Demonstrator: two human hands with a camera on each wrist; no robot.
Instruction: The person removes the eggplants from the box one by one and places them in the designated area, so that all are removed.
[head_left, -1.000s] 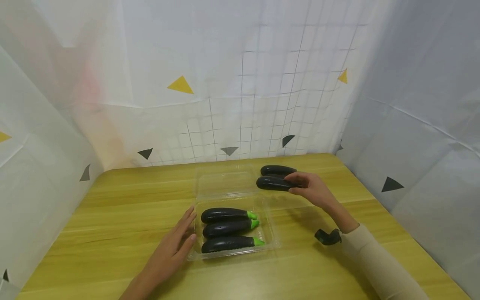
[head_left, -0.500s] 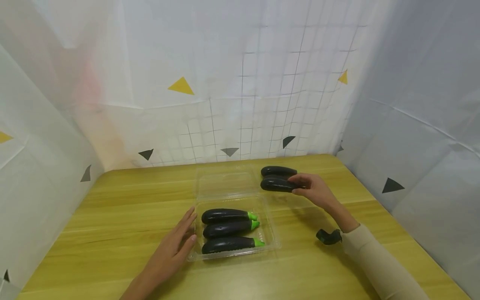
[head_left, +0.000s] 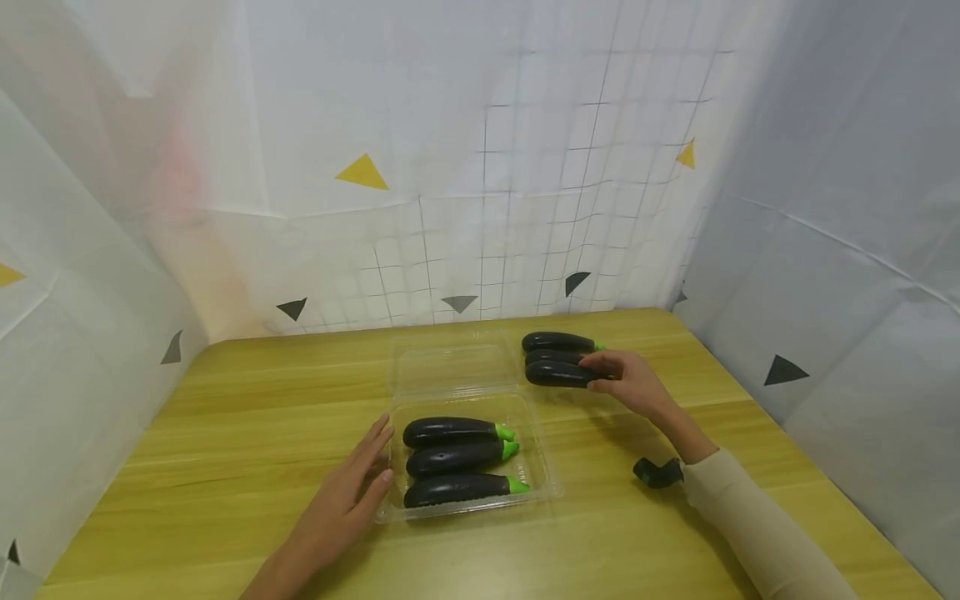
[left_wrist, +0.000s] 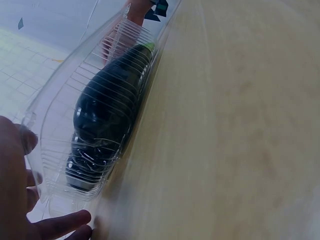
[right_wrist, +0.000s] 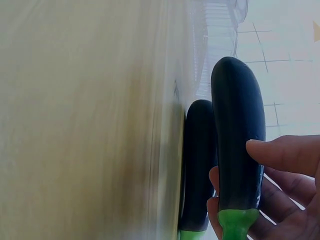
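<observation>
A clear plastic clamshell tray (head_left: 542, 475) lies open in the middle of the wooden table and holds three dark eggplants (head_left: 456, 458) with green stems. My left hand (head_left: 373, 463) rests flat against the tray's left edge with straight fingers; in the left wrist view those fingers (left_wrist: 59, 224) touch the ribbed tray wall (left_wrist: 60, 100). My right hand (head_left: 602, 374) grips another eggplant (head_left: 557, 374) at its stem end, low over the table at the back right. Two more eggplants (head_left: 557, 342) lie just behind it. In the right wrist view the held eggplant (right_wrist: 238, 125) is beside one lying eggplant (right_wrist: 198, 165).
The tray's open lid (head_left: 450, 367) lies flat behind the tray. A black wrist camera mount (head_left: 658, 472) sits on my right forearm. White sheeting (head_left: 825, 275) with small triangles walls in the table on three sides.
My right hand has shifted the held eggplant slightly right and down, next to the loose ones at the back right. The left hand and the tray have not moved.
</observation>
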